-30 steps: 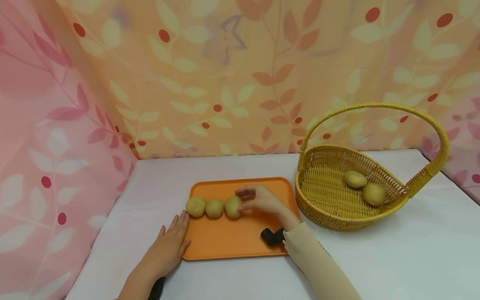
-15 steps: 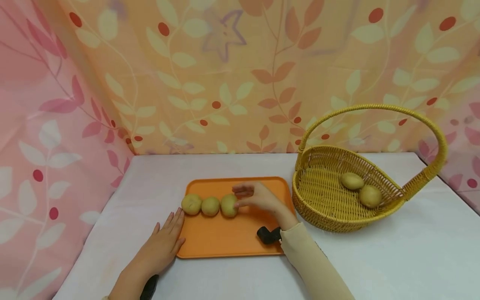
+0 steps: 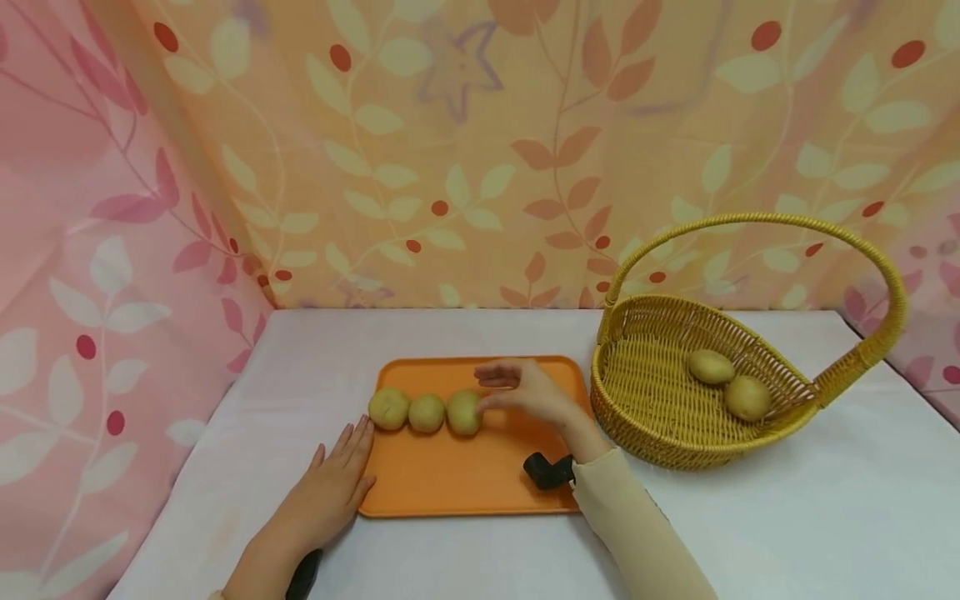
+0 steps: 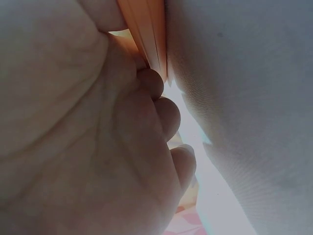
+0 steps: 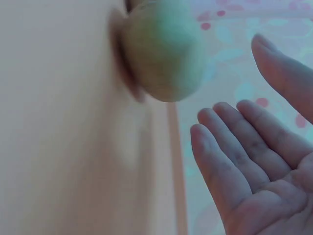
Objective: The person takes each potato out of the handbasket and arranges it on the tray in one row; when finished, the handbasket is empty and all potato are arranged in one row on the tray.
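Three potatoes stand in a row along the upper left of an orange tray: a left potato, a middle potato and a right potato. My left hand rests against the tray's left edge, fingers extended. The left wrist view shows its fingertips beside the tray rim. Over the tray, my right hand hovers beside the right potato with its fingers spread from the thumb. In the right wrist view, a gap separates this hand from a blurred potato, and nothing lies in its palm.
A yellow wicker basket with a tall handle stands right of the tray. Inside it lie two more potatoes, one behind the other. The white tablecloth meets a patterned curtain behind.
The head view shifts slightly. My right hand has moved a little upward in view relative to the right potato. The left hand and the potatoes keep their places on the tray.
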### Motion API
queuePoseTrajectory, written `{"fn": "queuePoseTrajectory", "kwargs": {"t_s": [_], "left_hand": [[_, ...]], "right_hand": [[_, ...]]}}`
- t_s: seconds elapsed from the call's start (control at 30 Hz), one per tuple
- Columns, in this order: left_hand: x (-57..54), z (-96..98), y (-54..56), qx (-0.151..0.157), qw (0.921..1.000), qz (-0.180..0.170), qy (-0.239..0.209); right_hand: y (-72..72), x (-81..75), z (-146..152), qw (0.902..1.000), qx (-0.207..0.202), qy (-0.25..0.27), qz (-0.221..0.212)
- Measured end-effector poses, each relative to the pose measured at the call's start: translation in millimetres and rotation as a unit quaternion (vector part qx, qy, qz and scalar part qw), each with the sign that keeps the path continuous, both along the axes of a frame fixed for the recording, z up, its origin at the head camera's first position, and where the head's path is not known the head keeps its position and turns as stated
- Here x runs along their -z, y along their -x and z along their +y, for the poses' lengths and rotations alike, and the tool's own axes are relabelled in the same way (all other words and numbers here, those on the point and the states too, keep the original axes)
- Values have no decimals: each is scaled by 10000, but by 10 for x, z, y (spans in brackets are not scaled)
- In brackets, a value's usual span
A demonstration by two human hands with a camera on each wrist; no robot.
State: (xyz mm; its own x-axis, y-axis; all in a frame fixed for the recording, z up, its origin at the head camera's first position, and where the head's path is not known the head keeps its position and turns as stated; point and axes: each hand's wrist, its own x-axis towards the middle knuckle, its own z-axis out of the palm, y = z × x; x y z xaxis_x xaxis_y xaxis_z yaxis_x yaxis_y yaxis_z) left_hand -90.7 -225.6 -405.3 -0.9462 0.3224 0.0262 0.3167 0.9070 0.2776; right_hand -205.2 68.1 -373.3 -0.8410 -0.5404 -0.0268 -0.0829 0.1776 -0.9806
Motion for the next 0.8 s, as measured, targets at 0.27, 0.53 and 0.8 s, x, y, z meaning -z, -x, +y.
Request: {"fn": "queuePoseTrajectory", "kwargs": {"t_s": [0.27, 0.53, 0.8], "left_hand": [[25, 39, 12, 32, 9999, -141, 2], [29, 7, -4, -6, 10000, 80, -54], [53, -9, 9, 29, 9998, 161, -77]], "right_hand": [[-167, -262, 296, 9979, 455, 343, 318], [-330, -570, 791, 9942, 794, 154, 714], [-369, -771, 1228, 9875, 1058, -262, 1139]]}}
